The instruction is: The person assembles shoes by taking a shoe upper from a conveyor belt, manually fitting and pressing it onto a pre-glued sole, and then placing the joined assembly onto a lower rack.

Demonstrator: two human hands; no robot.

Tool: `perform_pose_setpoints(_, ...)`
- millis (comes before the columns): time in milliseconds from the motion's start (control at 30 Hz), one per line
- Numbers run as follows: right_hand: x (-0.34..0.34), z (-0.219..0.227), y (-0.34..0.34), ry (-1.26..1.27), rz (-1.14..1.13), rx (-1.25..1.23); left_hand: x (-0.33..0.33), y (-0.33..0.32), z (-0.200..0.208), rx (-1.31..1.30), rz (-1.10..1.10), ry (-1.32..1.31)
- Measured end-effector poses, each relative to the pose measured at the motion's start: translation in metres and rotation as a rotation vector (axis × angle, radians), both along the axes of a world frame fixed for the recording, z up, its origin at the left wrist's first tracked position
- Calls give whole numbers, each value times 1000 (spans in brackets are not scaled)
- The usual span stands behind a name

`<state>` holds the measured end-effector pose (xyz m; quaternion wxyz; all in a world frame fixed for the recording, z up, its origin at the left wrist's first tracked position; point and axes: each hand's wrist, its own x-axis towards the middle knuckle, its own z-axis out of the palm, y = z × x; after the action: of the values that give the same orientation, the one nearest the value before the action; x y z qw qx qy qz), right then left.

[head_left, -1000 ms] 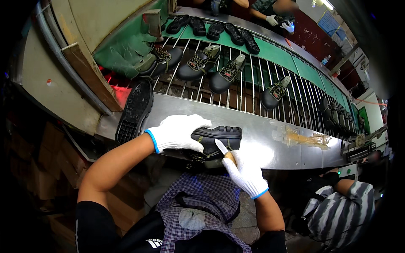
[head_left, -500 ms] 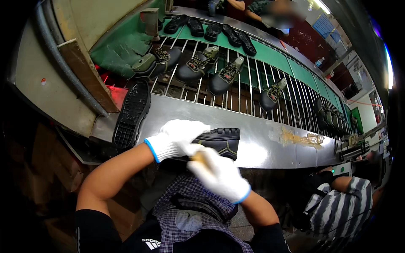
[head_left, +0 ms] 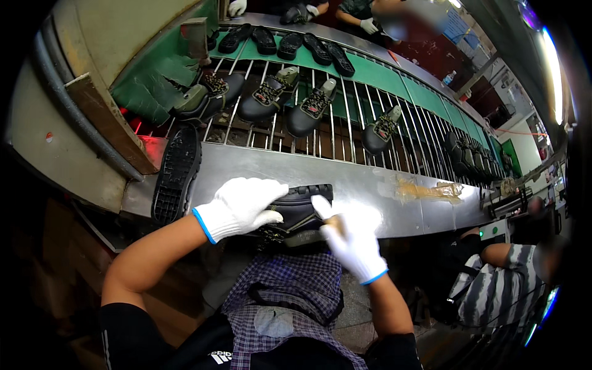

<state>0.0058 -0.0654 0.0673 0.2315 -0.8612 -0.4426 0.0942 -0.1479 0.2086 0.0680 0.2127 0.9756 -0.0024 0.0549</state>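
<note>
A black work shoe (head_left: 302, 214) with pale stitching lies on its side at the near edge of the steel ledge, its lugged sole facing away from me. Wrapped over its left end is my left hand (head_left: 240, 206), in a white knitted glove, closed on the shoe and hiding that end. My right hand (head_left: 354, 239), gloved alike, is at the shoe's right end. Its fingers close around a small tan thing (head_left: 335, 223), mostly hidden, whose kind I cannot make out.
A black outsole (head_left: 177, 176) leans at the ledge's left end. Beyond the steel ledge (head_left: 246, 161), several shoes on lasts (head_left: 267, 97) sit on metal rollers. More outsoles (head_left: 290, 45) lie on a green strip. Co-workers' gloved hands (head_left: 369, 25) show across the line; another person (head_left: 493, 287) sits at right.
My right hand has moved right along the shoe, from beside my left hand to the shoe's right end. My left hand keeps its hold. The whole view has shifted slightly.
</note>
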Motion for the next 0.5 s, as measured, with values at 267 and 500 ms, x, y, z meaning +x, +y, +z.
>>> perform_pose_setpoints(267, 63, -64, -44, -549, -260, 114, -19, -15, -7, 29, -13, -300)
perform_pose_setpoints(500, -1, -34, 9, 715, -74, 91, -35, -21, -7, 22, 22, -408)
